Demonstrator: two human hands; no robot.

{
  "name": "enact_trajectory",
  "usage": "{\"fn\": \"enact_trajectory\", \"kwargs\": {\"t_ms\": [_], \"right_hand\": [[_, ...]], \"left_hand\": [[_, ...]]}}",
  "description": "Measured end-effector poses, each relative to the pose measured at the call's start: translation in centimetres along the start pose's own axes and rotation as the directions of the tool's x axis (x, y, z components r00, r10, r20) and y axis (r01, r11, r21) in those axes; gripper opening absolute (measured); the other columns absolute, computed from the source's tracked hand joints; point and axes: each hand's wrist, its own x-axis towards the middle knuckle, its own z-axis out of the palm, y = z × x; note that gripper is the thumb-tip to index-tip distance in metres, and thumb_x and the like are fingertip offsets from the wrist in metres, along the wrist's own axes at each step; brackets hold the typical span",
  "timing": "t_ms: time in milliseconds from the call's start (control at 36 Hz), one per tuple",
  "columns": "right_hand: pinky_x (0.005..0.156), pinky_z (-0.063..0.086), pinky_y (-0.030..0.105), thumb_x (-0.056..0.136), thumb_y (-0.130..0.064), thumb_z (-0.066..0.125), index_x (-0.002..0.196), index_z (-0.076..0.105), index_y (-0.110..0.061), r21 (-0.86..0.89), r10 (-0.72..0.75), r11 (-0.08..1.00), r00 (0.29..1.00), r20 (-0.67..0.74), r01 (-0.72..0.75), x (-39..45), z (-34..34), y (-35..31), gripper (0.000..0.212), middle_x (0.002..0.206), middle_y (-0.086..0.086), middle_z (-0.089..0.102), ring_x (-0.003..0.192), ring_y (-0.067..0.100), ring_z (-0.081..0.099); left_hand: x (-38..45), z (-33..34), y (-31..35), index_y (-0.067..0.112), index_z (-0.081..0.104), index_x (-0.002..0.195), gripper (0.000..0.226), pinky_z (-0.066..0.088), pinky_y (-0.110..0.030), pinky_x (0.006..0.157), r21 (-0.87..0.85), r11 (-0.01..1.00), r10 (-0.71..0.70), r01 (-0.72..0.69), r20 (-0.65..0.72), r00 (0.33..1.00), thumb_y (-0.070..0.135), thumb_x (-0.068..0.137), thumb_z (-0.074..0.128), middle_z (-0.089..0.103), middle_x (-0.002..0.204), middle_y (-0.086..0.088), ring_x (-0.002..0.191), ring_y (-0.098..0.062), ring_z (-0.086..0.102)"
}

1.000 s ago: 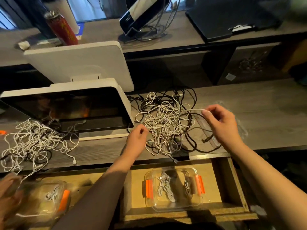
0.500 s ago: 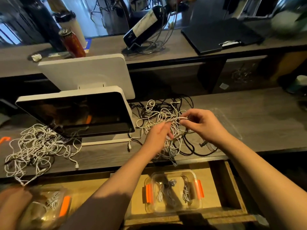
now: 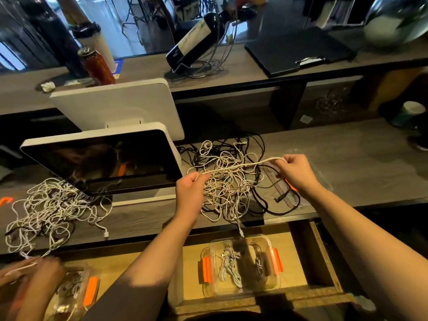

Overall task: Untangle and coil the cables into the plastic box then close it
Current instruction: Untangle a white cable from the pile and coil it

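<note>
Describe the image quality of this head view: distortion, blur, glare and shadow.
Head view: wide-angle distortion bows the counter edge and upper shelf; the left hand and right hand on the white cable are sharp; another person's hand at lower left is motion-blurred; the dark screen shows reflections; a forearm shadow crosses the plastic box.

Blurred second person (image 3: 34,274), edge-cropped

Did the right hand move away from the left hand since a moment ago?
Yes. The right hand has pulled rightward over the cable pile, away from the left hand, stretching a white cable between them.
</note>
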Motion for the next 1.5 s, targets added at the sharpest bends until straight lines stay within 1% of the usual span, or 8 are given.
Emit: {"fn": "enact_trajectory", "kwargs": {"t_ms": [278, 417, 556, 778, 972, 1167, 1417, 1500], "right_hand": [[0.064, 0.038, 0.032, 0.102, -0.021, 0.038, 0.079, 0.062, -0.009, -0.087, -0.299, 0.941, 0.925, 0.233, 0.327, -1.4, -0.4, -5.7, 0.035, 0.067, -0.005, 0.050, 0.064, 0.008, 0.046], [0.076, 0.050, 0.040, 0.102, -0.023, 0.045, 0.084, 0.066, -0.012, -0.318, -0.214, 0.874, 0.879, 0.426, 0.366, -2.8, 0.6, -7.3, 0.030, 0.085, 0.010, 0.067, 0.084, 0.026, 0.061], [0.073, 0.048, 0.036, 0.103, -0.026, 0.047, 0.095, 0.070, -0.012, -0.371, -0.223, 0.825, 0.849, 0.479, 0.426, -3.2, 2.1, -7.5, 0.028, 0.087, 0.004, 0.068, 0.081, 0.019, 0.061], [0.059, 0.046, 0.025, 0.095, -0.051, 0.055, 0.083, 0.066, -0.019, -0.357, -0.287, 0.835, 0.885, 0.366, 0.419, -2.2, 1.8, -5.3, 0.035, 0.075, 0.000, 0.066, 0.067, 0.015, 0.060], [0.076, 0.045, 0.035, 0.089, -0.033, 0.063, 0.075, 0.058, -0.015, -0.555, -0.414, 0.560, 0.788, 0.455, 0.615, -0.5, 1.5, -1.8, 0.024, 0.071, -0.002, 0.057, 0.069, 0.015, 0.050], [0.060, 0.041, 0.035, 0.085, -0.019, 0.067, 0.064, 0.057, -0.013, -0.412, -0.101, 0.898, 0.983, 0.152, 0.156, 1.5, 0.6, 1.5, 0.024, 0.063, 0.007, 0.059, 0.063, 0.021, 0.053], [0.077, 0.055, 0.054, 0.090, -0.016, 0.070, 0.062, 0.051, -0.016, -0.086, -0.088, 0.992, 0.993, 0.080, 0.095, 2.7, 0.3, 0.2, 0.033, 0.075, 0.032, 0.063, 0.083, 0.037, 0.070], [0.065, 0.050, 0.041, 0.090, -0.025, 0.072, 0.064, 0.052, -0.014, -0.033, -0.110, 0.993, 0.994, 0.004, 0.110, 3.6, 0.1, -0.8, 0.034, 0.066, 0.016, 0.057, 0.064, 0.020, 0.055]], "left_hand": [[-0.5, -0.6, 2.7, 0.025, 0.072, 0.101, 0.059, 0.036, -0.027, 0.054, 0.178, 0.983, 0.050, -0.034, -0.084, 0.995, 0.063, 0.102, 0.027, 0.050, 0.060, 0.004, 0.052, -0.004, 0.044], [-0.5, 0.5, 4.8, 0.049, 0.028, 0.151, 0.052, 0.039, -0.026, 0.055, 0.451, 0.839, 0.220, -0.304, 0.229, 0.948, 0.051, 0.102, 0.043, 0.048, 0.064, 0.011, 0.055, -0.005, 0.043], [-1.1, 2.2, 5.3, 0.035, 0.067, 0.118, 0.027, 0.053, -0.040, 0.079, 0.537, 0.685, 0.185, -0.492, 0.525, 0.831, 0.043, 0.104, 0.045, 0.068, 0.098, 0.007, 0.083, -0.008, 0.059], [-1.6, 2.6, 4.0, 0.014, 0.062, 0.079, 0.035, 0.037, -0.030, 0.057, 0.410, 0.839, 0.195, -0.358, 0.387, 0.901, 0.038, 0.102, 0.051, 0.053, 0.065, 0.001, 0.057, -0.011, 0.046], [-2.1, 1.8, 1.9, 0.018, 0.058, 0.071, 0.035, 0.033, -0.029, 0.054, 0.365, 0.883, 0.210, -0.297, 0.260, 0.943, 0.037, 0.100, 0.053, 0.049, 0.059, 0.005, 0.052, -0.008, 0.041], [-2.6, 0.9, 1.9, 0.018, 0.047, 0.056, 0.044, 0.030, -0.031, 0.054, 0.321, 0.900, 0.266, -0.296, 0.134, 0.955, 0.033, 0.096, 0.061, 0.040, 0.052, 0.007, 0.051, -0.008, 0.035], [-3.5, 1.3, 2.5, 0.017, 0.038, 0.048, 0.056, 0.023, -0.021, 0.046, 0.234, 0.925, 0.303, -0.298, 0.014, 0.953, 0.031, 0.095, 0.066, 0.027, 0.043, 0.012, 0.043, -0.008, 0.028], [-3.0, 1.1, 2.3, 0.011, 0.039, 0.049, 0.057, 0.025, -0.025, 0.049, 0.210, 0.937, 0.293, -0.279, -0.037, 0.955, 0.031, 0.094, 0.068, 0.030, 0.046, 0.006, 0.046, -0.007, 0.027]]}}
